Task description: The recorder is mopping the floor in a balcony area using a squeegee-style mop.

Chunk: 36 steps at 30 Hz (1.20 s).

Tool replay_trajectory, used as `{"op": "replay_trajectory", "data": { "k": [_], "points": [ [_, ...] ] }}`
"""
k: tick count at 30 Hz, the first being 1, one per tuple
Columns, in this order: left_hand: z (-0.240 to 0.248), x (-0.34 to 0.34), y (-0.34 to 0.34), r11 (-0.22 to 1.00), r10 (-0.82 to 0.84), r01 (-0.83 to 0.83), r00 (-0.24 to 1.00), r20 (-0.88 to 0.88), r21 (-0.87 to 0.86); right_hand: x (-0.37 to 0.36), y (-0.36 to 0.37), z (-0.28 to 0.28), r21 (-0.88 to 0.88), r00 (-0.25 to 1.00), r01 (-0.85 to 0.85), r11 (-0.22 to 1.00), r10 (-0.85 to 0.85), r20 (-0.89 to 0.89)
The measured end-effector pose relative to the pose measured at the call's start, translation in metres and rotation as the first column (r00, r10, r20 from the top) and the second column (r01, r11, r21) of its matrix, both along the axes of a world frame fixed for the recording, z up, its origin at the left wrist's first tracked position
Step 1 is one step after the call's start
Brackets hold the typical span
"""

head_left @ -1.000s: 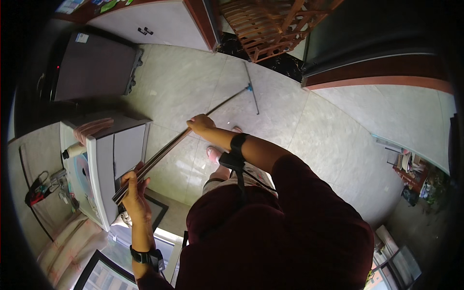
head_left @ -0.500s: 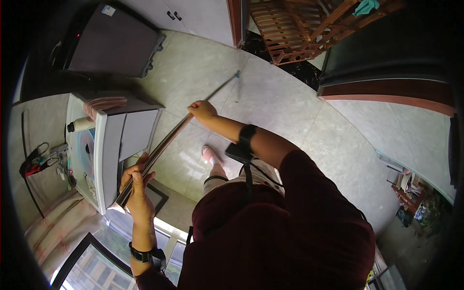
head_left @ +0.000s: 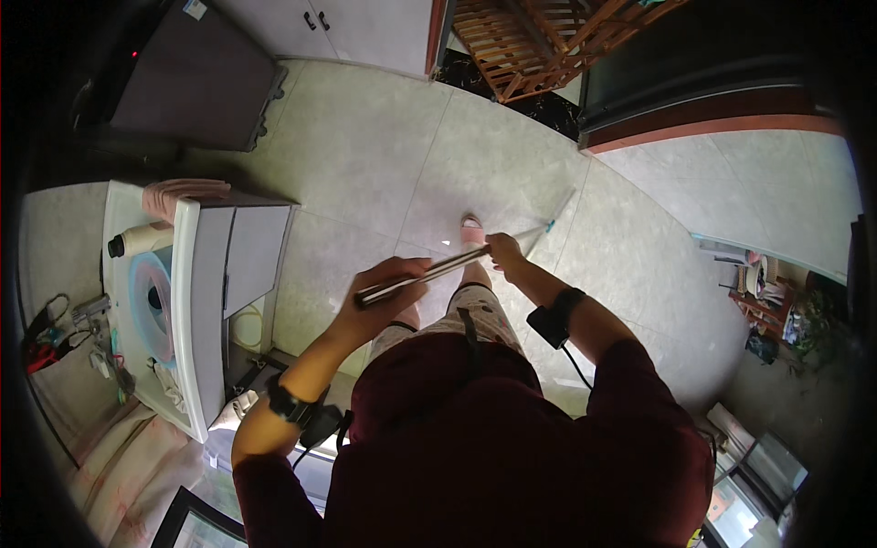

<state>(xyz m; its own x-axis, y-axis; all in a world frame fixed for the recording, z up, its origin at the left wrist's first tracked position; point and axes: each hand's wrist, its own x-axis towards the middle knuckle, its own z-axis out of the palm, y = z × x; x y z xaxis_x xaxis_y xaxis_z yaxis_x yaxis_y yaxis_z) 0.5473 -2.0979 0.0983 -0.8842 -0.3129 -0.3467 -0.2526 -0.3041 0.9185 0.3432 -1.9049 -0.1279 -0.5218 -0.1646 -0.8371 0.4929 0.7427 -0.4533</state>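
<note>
Slanting across the front of my body is a floor squeegee (head_left: 449, 267) with a long metallic pole. Its thin, pale blade (head_left: 564, 203) and blue joint are at the floor ahead on the right, blurred. Near the pole's upper end, my left hand (head_left: 384, 285) is closed around it. Further down the pole, my right hand (head_left: 504, 253) grips it, wrist bent. Just beyond the right hand, one foot in a pink slipper (head_left: 471, 230) stands on the tiles.
On the left stands a white washing machine cabinet (head_left: 187, 320) holding a blue-rimmed basin (head_left: 151, 306) and a pink cloth (head_left: 183, 194). A dark covered appliance (head_left: 196, 82) is at the far left. Wooden slatted furniture (head_left: 525, 46) stands beyond the doorway; shelves (head_left: 767, 301) are at right.
Both hands and the squeegee have swung to the right, and the blade has moved from the far middle to the right. My view has shifted, and a foot has stepped forward.
</note>
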Motion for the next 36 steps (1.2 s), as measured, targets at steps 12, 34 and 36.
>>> {"op": "replay_trajectory", "data": {
  "k": [12,34,36],
  "points": [
    [0.078,0.118,-0.108,0.936,0.207,-0.132,0.956,0.209,-0.326,0.151,-0.141,-0.013,-0.231,0.874,-0.482,0.846,0.483,-0.055],
    [0.122,0.213,-0.156,0.701,0.55,-0.448,0.835,0.021,-0.555,0.184,-0.375,0.083,-0.341,0.718,-0.691,0.638,0.549,-0.429],
    [0.094,0.202,-0.159,0.77,0.536,-0.464,0.843,0.047,-0.438,0.157,-0.367,0.046,-0.179,0.689,-0.659,0.73,0.492,-0.532]
  ]
}}
